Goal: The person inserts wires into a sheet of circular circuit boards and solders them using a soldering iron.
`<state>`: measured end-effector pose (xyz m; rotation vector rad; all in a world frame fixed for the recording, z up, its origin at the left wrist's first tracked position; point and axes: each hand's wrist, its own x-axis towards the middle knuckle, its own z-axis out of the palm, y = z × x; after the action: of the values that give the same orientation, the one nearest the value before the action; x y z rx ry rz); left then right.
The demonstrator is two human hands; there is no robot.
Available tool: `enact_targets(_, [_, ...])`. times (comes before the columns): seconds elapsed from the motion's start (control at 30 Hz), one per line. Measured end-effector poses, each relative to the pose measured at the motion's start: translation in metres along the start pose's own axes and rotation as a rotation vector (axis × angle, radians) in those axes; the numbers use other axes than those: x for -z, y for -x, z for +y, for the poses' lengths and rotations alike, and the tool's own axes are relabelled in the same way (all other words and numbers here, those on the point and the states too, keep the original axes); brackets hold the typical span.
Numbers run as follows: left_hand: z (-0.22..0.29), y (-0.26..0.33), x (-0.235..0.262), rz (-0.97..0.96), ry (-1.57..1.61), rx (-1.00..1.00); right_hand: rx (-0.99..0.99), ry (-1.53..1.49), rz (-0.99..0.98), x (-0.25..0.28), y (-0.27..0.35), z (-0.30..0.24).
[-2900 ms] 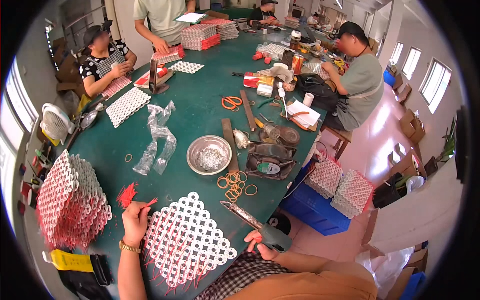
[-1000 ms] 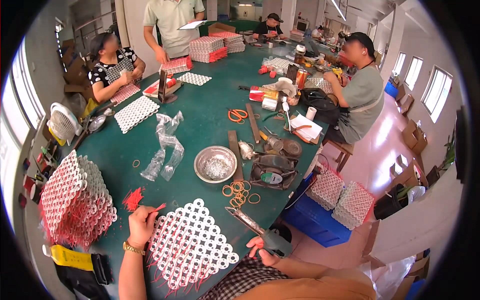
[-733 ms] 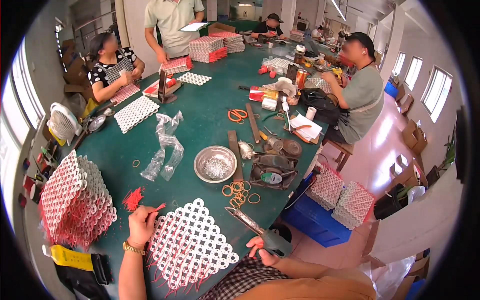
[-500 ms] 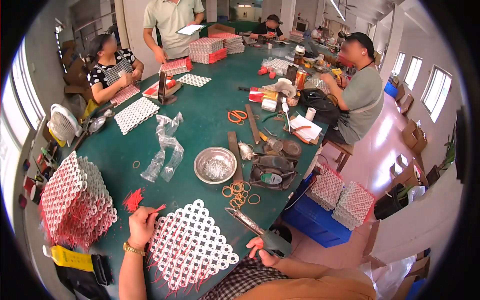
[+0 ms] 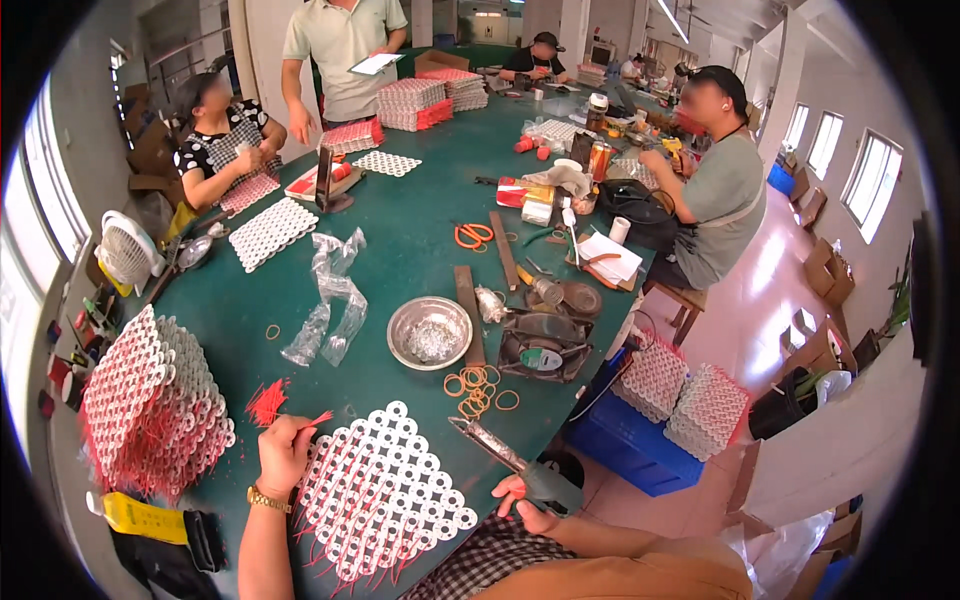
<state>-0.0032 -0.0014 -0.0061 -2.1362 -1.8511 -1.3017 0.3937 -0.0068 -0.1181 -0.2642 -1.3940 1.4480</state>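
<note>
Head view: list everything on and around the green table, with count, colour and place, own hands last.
Table: one, green, centre.
Ring mat: one, white with red wires, near edge.
Stacked mats: one pile, white and red, near left.
Wire bits: small bunch, red, by the left hand.
Metal bowl: one, silver, mid-table.
Rubber bands: several, orange, right of the bowl.
Scissors: one pair, orange handles, centre.
Fan: one, white, left edge.
Blue crate: one, on the floor at right.
People: at least four, far side and right.
Left hand: pinches a red wire at the mat.
Right hand: grips a gun-shaped tool.
</note>
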Motion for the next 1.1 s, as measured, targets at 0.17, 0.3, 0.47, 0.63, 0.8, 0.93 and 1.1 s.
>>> enact_targets(0.17, [0.0012, -0.0006, -0.0002, 0.001, 0.003, -0.001, -0.016, 0.010, 0.001, 0.0013, 0.0016, 0.0011])
enact_targets(0.3, [0.0003, 0.0005, 0.0005, -0.003, -0.015, -0.005, 0.002, -0.009, 0.016, -0.0004, 0.0004, 0.0004])
enact_targets(0.47, [-0.0004, 0.0004, -0.0001, 0.004, -0.004, -0.014, -0.047, 0.036, 0.008, -0.0014, -0.0018, -0.0046])
enact_targets(0.63, [0.0010, -0.0001, 0.0002, -0.010, 0.016, 0.002, -0.009, 0.023, 0.018, -0.0004, 0.0016, 0.0014])
enact_targets(0.8, [0.0015, -0.0012, 0.0003, -0.005, -0.004, -0.018, 0.008, 0.014, 0.003, -0.0001, -0.0003, 0.0015])
enact_targets(0.93, [0.0005, -0.0006, -0.0007, 0.013, 0.010, -0.036, 0.014, 0.067, -0.030, -0.0021, -0.0046, -0.0049])
enact_targets(1.1, [0.0001, 0.0019, -0.0001, -0.012, 0.007, 0.007, 0.014, 0.040, -0.010, -0.0015, -0.0018, -0.0007])
